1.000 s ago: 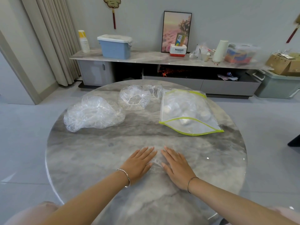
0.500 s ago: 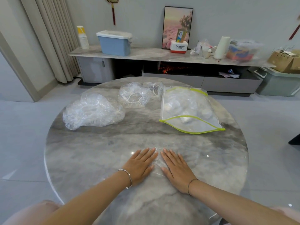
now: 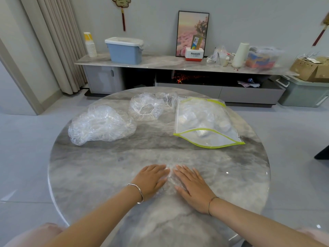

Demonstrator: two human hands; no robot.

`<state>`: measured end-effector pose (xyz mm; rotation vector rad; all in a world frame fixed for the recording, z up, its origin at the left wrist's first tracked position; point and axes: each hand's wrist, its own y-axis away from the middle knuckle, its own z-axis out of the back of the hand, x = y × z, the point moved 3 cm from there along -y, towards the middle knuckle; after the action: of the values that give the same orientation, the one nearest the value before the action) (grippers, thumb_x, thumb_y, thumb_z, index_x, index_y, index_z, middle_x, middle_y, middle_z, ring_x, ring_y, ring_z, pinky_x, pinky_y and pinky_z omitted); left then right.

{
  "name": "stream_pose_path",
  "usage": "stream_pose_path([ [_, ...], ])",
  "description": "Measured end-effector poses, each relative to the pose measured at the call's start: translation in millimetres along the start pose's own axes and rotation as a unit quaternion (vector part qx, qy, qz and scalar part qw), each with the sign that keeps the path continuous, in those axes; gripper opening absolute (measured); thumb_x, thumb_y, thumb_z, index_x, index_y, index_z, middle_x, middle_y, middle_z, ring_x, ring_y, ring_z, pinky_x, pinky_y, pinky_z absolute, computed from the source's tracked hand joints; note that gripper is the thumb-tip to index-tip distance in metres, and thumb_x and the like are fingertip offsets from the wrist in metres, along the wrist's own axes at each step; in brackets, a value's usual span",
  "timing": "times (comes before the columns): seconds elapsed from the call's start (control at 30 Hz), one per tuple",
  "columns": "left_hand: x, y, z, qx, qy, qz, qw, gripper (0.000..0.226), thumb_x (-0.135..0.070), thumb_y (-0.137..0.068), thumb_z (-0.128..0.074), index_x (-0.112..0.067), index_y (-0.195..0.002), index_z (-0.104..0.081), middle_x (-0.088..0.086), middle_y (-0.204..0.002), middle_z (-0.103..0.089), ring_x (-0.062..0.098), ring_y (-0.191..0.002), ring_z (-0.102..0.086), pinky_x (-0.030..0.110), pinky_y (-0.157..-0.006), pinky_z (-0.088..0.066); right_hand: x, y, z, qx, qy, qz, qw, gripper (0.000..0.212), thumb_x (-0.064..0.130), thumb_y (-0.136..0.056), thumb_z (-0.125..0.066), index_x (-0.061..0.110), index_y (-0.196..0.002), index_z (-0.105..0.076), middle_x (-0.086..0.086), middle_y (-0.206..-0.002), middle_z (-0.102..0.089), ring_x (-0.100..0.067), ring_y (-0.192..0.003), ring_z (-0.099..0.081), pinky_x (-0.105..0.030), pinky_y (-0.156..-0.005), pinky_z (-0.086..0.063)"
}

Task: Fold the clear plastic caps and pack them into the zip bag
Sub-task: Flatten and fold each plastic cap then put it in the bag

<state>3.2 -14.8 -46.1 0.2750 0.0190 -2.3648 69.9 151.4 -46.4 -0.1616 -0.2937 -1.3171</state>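
A clear plastic cap [image 3: 170, 180] lies flattened on the round marble table [image 3: 99, 168] near its front. My left hand [image 3: 151, 180] and my right hand [image 3: 193, 187] press flat on it side by side, fingers straight. A heap of crumpled clear caps [image 3: 100, 124] sits at the back left. One cap [image 3: 146, 108] lies open at the back middle, and another small one [image 3: 164, 97] lies behind it. The zip bag [image 3: 204, 122], clear with a yellow-green edge, lies at the back right with folded caps inside; its mouth faces me.
Beyond the table stands a long low cabinet [image 3: 160, 63] with a blue box [image 3: 124, 50], a framed picture [image 3: 193, 32] and other items. A curtain [image 3: 53, 41] hangs at the left. Grey bins [image 3: 302, 91] stand at the right.
Both hands have stayed flat on the cap, fingertips drawn slightly closer together. The camera has tilted a little.
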Motion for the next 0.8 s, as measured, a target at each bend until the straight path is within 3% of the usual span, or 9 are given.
stream_pose_path([
  [0.1, 10, 1, 11, -0.002, -0.042, 0.029, 0.999, 0.047, -0.033, -0.097, -0.019, -0.029, -0.139, -0.038, -0.004, -0.141, -0.037, 0.018, -0.124, -0.039, 0.027, -0.097, -0.035, 10, 4, 5, -0.056, 0.005, 0.107, 0.993, 0.063, 0.061, -0.091, -0.035, 0.027, -0.144, -0.032, 0.006, -0.152, -0.030, -0.009, -0.140, -0.020, -0.026, -0.115, 0.009],
  [0.17, 12, 4, 16, 0.015, -0.028, 0.056, 0.998, 0.051, -0.005, -0.094, -0.036, -0.028, -0.139, -0.038, -0.003, -0.135, -0.038, 0.018, -0.119, -0.041, 0.027, -0.089, -0.039, 16, 8, 4, -0.028, 0.012, 0.171, 0.985, 0.068, 0.061, -0.082, -0.051, 0.028, -0.140, -0.037, 0.005, -0.147, -0.038, -0.007, -0.134, -0.028, -0.029, -0.115, -0.003],
  [0.23, 12, 6, 17, 0.021, -0.015, 0.071, 0.997, 0.056, 0.001, -0.091, -0.036, -0.029, -0.139, -0.039, -0.002, -0.133, -0.040, 0.018, -0.116, -0.042, 0.026, -0.088, -0.038, 21, 11, 2, -0.009, 0.026, 0.210, 0.977, 0.065, 0.064, -0.079, -0.055, 0.027, -0.132, -0.045, 0.005, -0.138, -0.046, -0.009, -0.126, -0.036, -0.028, -0.112, -0.013],
  [0.37, 8, 13, 14, 0.010, -0.035, 0.048, 0.998, 0.057, -0.001, -0.089, -0.036, -0.026, -0.140, -0.037, -0.002, -0.138, -0.035, 0.017, -0.124, -0.033, 0.023, -0.097, -0.031, 24, 8, -1, -0.060, 0.031, 0.223, 0.973, 0.029, 0.041, -0.084, -0.056, 0.027, -0.109, -0.062, 0.009, -0.117, -0.060, -0.007, -0.104, -0.052, -0.026, -0.096, -0.042],
  [0.47, 8, 18, 14, 0.027, -0.015, 0.034, 0.999, 0.060, -0.006, -0.084, -0.041, -0.023, -0.141, -0.036, -0.005, -0.146, -0.027, 0.015, -0.135, -0.022, 0.024, -0.108, -0.021, 25, 2, 0, -0.057, 0.010, 0.205, 0.977, 0.025, 0.026, -0.081, -0.049, 0.024, -0.100, -0.065, 0.010, -0.105, -0.066, -0.010, -0.091, -0.060, -0.024, -0.082, -0.047],
  [0.57, 10, 22, 15, 0.050, 0.011, 0.016, 0.999, 0.072, -0.038, -0.073, -0.041, -0.024, -0.143, -0.032, -0.009, -0.147, -0.029, 0.012, -0.136, -0.021, 0.022, -0.111, -0.014, 25, -2, 6, -0.054, -0.049, 0.136, 0.988, 0.036, 0.021, -0.082, -0.039, 0.021, -0.104, -0.067, 0.006, -0.101, -0.069, -0.017, -0.091, -0.062, -0.028, -0.078, -0.048],
  [0.63, 12, 23, 15, 0.035, 0.025, 0.007, 0.999, 0.084, -0.057, -0.062, -0.035, -0.027, -0.141, -0.035, -0.010, -0.143, -0.036, 0.011, -0.133, -0.027, 0.021, -0.109, -0.016, 20, -4, 11, -0.063, -0.138, 0.046, 0.987, 0.028, 0.020, -0.086, -0.046, 0.027, -0.103, -0.067, 0.007, -0.099, -0.070, -0.011, -0.092, -0.063, -0.027, -0.083, -0.049],
  [0.73, 11, 20, 14, -0.004, 0.069, 0.023, 0.997, 0.057, -0.058, -0.076, -0.048, -0.028, -0.124, -0.051, -0.007, -0.124, -0.054, 0.013, -0.119, -0.044, 0.022, -0.098, -0.031, 18, -11, 24, -0.085, -0.329, -0.027, 0.940, 0.019, 0.015, -0.083, -0.059, 0.031, -0.091, -0.064, 0.011, -0.093, -0.068, 0.002, -0.090, -0.062, -0.019, -0.087, -0.048],
  [0.8, 12, 15, 15, -0.027, 0.109, 0.059, 0.992, 0.040, -0.050, -0.083, -0.049, -0.024, -0.111, -0.060, -0.002, -0.110, -0.063, 0.016, -0.105, -0.055, 0.025, -0.089, -0.041, 16, -12, 32, -0.091, -0.413, -0.055, 0.905, 0.022, 0.016, -0.080, -0.070, 0.031, -0.095, -0.063, 0.010, -0.092, -0.065, 0.003, -0.091, -0.061, -0.018, -0.088, -0.044],
])
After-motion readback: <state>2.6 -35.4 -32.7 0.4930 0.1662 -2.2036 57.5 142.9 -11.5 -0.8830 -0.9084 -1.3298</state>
